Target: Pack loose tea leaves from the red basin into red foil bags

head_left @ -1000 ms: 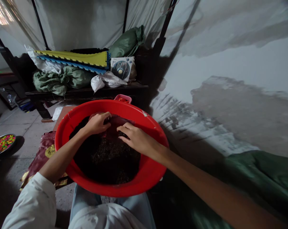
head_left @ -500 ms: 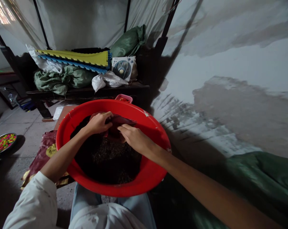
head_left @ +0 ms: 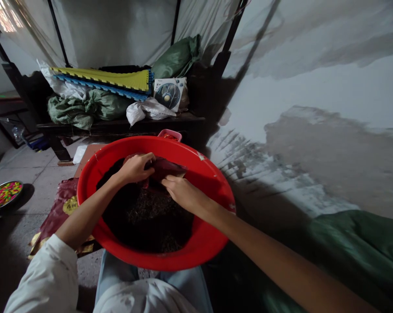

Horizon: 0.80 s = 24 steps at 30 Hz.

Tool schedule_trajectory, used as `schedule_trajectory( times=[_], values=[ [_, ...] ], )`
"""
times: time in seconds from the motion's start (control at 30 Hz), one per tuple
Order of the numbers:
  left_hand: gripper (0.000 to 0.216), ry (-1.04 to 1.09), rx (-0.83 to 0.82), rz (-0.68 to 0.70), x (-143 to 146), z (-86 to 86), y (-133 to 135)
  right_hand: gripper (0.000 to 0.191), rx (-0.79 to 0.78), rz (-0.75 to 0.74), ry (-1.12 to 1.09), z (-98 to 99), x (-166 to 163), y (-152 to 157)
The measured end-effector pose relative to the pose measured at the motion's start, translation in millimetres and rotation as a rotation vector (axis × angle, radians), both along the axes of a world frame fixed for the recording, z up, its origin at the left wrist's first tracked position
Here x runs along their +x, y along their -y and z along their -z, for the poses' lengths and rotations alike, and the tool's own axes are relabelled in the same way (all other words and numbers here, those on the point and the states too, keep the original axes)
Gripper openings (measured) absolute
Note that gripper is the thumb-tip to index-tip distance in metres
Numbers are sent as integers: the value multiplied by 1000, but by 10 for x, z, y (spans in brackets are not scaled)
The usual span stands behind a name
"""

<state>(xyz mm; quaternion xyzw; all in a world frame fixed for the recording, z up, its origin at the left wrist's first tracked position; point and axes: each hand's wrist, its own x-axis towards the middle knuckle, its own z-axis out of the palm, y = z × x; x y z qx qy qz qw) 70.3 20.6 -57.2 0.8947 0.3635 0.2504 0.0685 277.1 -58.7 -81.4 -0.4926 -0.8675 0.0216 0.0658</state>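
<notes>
A large red basin (head_left: 209,250) rests over my lap, with a heap of dark, loose, dried-leaf-like material (head_left: 147,206) inside. Within it, toward the far side, lies a maroon plastic bag (head_left: 165,167). My left hand (head_left: 137,167) is closed on the bag's left part, thumb and fingers curled around its edge. At the bag's near edge is my right hand (head_left: 179,189), fingers pressed together and tips against the plastic. Some of those fingertips are hidden, and whether leaves are between them does not show.
More maroon bags (head_left: 61,200) lie left of the basin. A pink basket (head_left: 170,134) stands behind it. On the floor at left is a metal bowl of colourful wrapped pieces (head_left: 4,195). A dark bench (head_left: 118,126) holds sacks, foam mats and a box fan. Green sacking (head_left: 355,239) lies right.
My right hand has shifted slightly down and toward me along the bag's near edge. My left hand stays in place on the bag.
</notes>
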Motion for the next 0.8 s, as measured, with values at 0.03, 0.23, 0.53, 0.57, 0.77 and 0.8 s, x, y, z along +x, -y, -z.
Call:
schedule_trajectory(
  times=[0.03, 0.23, 0.53, 0.57, 0.77, 0.8],
  values=[
    [25, 0, -3, -3, 0, 1, 1, 37, -2, -5, -21, 6, 1, 2],
    [28, 7, -14, -55, -4, -13, 11, 36, 103, -137, -130, 29, 18, 68],
    [26, 50, -26, -98, 16, -59, 65, 34, 247, -518, -71, 204, -172, 266],
    [26, 52, -24, -101, 17, -60, 71, 34, 259, -539, -49, 220, -199, 290],
    [28, 49, -24, -122, 18, -50, 75, 27, 52, -562, 172, 289, -449, 409],
    [28, 48, -28, -118, 17, -48, 72, 28, -3, -550, 200, 323, -509, 411]
  ],
)
